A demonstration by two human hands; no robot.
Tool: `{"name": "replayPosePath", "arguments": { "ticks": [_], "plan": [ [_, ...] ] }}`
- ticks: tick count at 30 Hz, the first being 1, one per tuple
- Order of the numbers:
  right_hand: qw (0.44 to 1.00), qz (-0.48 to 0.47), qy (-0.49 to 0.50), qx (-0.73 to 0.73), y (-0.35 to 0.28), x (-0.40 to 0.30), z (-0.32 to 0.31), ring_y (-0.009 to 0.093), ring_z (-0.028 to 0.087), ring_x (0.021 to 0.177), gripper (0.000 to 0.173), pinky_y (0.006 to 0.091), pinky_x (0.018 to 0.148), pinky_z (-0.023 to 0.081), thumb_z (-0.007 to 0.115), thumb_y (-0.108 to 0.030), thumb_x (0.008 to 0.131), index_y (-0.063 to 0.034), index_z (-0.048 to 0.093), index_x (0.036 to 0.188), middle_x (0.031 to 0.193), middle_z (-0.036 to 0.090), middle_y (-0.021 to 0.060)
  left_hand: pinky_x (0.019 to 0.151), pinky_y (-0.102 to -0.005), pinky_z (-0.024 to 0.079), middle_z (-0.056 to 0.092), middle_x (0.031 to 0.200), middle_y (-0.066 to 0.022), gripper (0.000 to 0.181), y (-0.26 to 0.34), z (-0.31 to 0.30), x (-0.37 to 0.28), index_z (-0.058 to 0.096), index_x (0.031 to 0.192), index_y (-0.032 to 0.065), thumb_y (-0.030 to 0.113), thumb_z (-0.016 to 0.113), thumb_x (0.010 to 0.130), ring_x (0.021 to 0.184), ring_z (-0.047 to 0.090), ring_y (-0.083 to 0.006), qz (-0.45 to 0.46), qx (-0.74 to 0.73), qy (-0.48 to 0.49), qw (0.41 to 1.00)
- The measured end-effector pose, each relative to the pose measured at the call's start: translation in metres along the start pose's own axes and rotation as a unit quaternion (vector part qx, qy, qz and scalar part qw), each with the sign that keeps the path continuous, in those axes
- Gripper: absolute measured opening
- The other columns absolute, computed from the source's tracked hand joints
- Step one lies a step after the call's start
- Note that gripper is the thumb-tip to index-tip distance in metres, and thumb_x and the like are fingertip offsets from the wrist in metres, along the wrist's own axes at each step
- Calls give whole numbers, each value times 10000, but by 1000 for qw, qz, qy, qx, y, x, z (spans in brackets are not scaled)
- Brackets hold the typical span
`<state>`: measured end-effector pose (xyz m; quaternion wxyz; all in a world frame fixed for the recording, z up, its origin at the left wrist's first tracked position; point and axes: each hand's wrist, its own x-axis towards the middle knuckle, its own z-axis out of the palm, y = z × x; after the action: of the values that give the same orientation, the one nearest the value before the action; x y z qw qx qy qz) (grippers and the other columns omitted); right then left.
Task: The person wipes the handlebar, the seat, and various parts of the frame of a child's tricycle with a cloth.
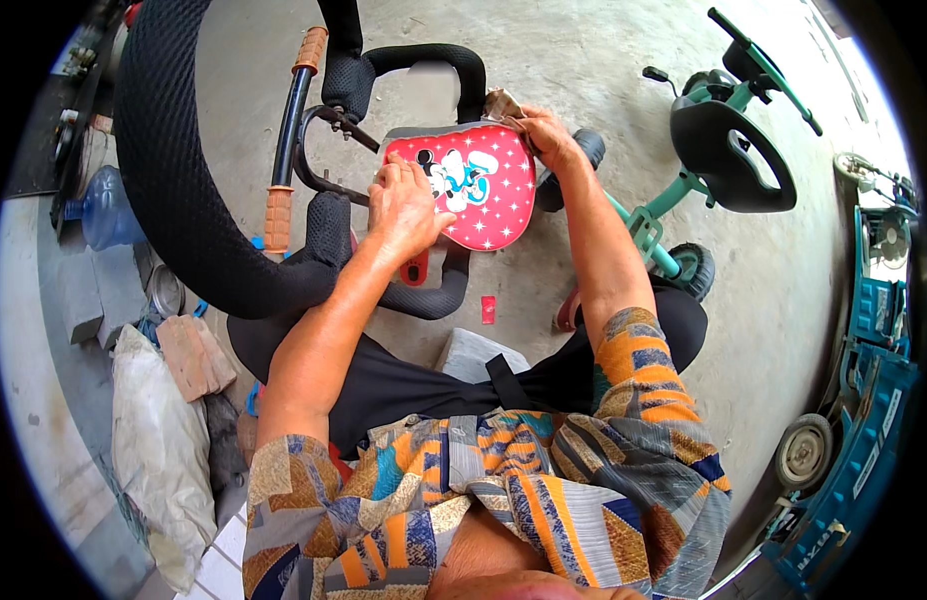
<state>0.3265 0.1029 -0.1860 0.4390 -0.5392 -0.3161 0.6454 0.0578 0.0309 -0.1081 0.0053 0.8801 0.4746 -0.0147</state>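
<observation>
A red padded seat (501,217) with white stars and a cartoon figure lies in front of me, within the black foam-covered frame (144,150) of a child's ride-on. My left hand (407,202) rests on the seat's left part, palm down, fingers bent, thumb apart. At the seat's upper right corner, my right hand (546,139) grips a crumpled brownish cloth or paper (502,105) against the edge. Left of the seat is a black handlebar (289,127) with orange grips. Bare bolts stick out of the metal bracket (313,169) beside it.
A green tricycle (673,184) with a black seat stands at the right. Bricks (189,352), grey blocks (118,289), a water jug (110,210) and a white sack (159,457) lie at the left. A blue cargo vehicle (853,472) is far right.
</observation>
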Motion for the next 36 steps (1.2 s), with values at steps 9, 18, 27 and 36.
{"name": "replayPosePath", "arguments": {
  "ticks": [9, 18, 27, 36],
  "plan": [
    [976, -25, 140, 163, 16, -42, 21, 118, 638, 659, 261, 259, 558, 521, 586, -44, 888, -48, 636, 1145, 881, 681, 63, 887, -472, 486, 452, 1281, -349, 926, -1, 5, 1, 438, 1252, -163, 529, 742, 717, 1165, 473, -410, 2, -3, 17, 1000],
    [946, -88, 233, 208, 75, -58, 10, 71, 510, 509, 251, 235, 421, 357, 559, -18, 852, -73, 659, 1075, 747, 627, -1, 880, -479, 486, 465, 1282, -340, 953, -3, 9, 2, 462, 1263, -162, 569, 727, 713, 1158, 476, -410, 6, -5, 11, 1000],
    [918, -148, 326, 169, 86, -90, 41, 92, 602, 787, 253, 249, 675, 472, 561, -30, 867, -13, 662, 1099, 937, 681, 32, 841, -481, 501, 476, 1272, -333, 955, -5, 11, 2, 458, 1255, -161, 573, 732, 709, 1131, 488, -398, 13, 3, 13, 1000],
    [890, -123, 428, 96, 111, -126, 71, 94, 601, 819, 237, 277, 738, 483, 579, -54, 875, -17, 669, 1091, 938, 702, 43, 810, -482, 509, 501, 1201, -316, 913, -4, 13, 4, 472, 1209, -165, 564, 728, 723, 1101, 487, -403, 20, 0, 25, 999]
  ]
}}
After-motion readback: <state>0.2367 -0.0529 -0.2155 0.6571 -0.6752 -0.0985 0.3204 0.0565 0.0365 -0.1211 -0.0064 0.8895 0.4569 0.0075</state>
